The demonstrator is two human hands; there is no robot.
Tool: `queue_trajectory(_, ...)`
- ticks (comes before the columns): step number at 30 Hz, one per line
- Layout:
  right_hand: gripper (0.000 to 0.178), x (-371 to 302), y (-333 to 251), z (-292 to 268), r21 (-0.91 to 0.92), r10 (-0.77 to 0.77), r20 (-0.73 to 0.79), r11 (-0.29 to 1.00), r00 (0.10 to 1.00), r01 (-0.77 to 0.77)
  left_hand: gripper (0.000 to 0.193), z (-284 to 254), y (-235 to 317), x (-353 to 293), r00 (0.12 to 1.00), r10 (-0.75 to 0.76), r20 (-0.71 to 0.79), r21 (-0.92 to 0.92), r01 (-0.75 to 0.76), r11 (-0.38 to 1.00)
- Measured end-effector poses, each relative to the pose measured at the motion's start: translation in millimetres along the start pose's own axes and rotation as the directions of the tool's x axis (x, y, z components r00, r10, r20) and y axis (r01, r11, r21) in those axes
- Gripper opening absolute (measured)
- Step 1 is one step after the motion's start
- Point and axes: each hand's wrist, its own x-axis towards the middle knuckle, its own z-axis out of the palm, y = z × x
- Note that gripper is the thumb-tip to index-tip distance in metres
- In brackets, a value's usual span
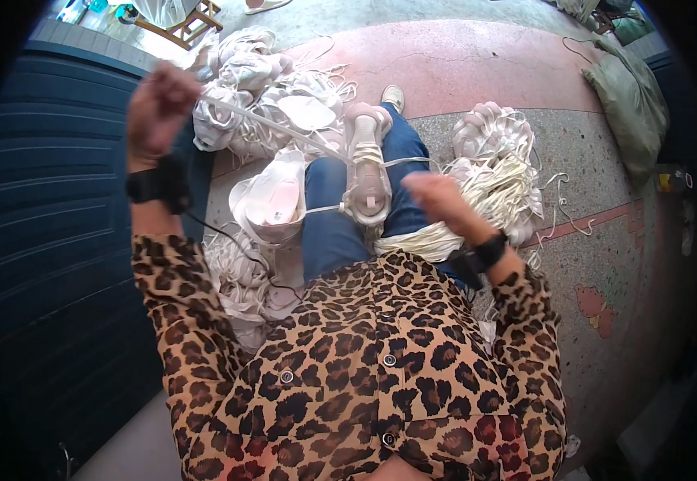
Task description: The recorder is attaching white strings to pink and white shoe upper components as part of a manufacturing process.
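Observation:
A pale pink and white sneaker (367, 188) lies lengthwise between my thighs, with cream lacing across its middle. My left hand (163, 104) is raised to the far left, closed on a white shoelace (272, 124) that stretches straight down to the sneaker. Blurred by motion, my right hand (442, 198) hovers just right of the sneaker, near my right thigh. A lace runs from the sneaker toward that side; whether the right fingers grip it is unclear. A white shoe piece with a pink insole (282, 200) rests by my left thigh.
Heaped white shoes and laces (252, 88) lie ahead to the left. On my right sits a bundle of cream laces (497, 192) beside more pale shoes (489, 132). A dark blue panelled door (68, 184) stands close on the left; a greenish sack (625, 104) is far right.

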Motion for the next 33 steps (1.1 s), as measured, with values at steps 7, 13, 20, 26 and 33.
queue_trajectory(7,0.028,65.3,74.1,54.3,0.255,0.467,0.086,0.844,0.88,-0.472,0.021,-47.5,-1.9,-56.8,0.838,0.136,-0.528,0.357,0.074,0.931)
queue_trajectory(13,0.027,59.8,75.4,55.3,0.062,0.274,0.021,0.96,0.962,-0.274,0.025,15.2,-211.4,-24.8,0.846,-0.179,-0.503,0.684,0.515,0.517)
queue_trajectory(20,0.028,43.5,75.0,45.2,0.016,0.188,0.064,0.982,0.98,-0.19,0.02,52.8,-297.2,-23.1,0.976,-0.116,-0.185,0.965,0.203,0.168)
queue_trajectory(26,0.026,41.2,70.0,46.8,-0.01,0.207,0.081,0.978,0.975,-0.206,0.02,52.5,-301.7,-22.4,0.966,-0.101,-0.237,0.971,0.239,0.006)
queue_trajectory(33,0.027,46.9,75.9,42.5,-0.085,0.15,0.103,0.986,0.983,-0.141,0.016,57.8,-306.8,-9.1,0.946,-0.226,-0.233,0.919,0.291,0.268)
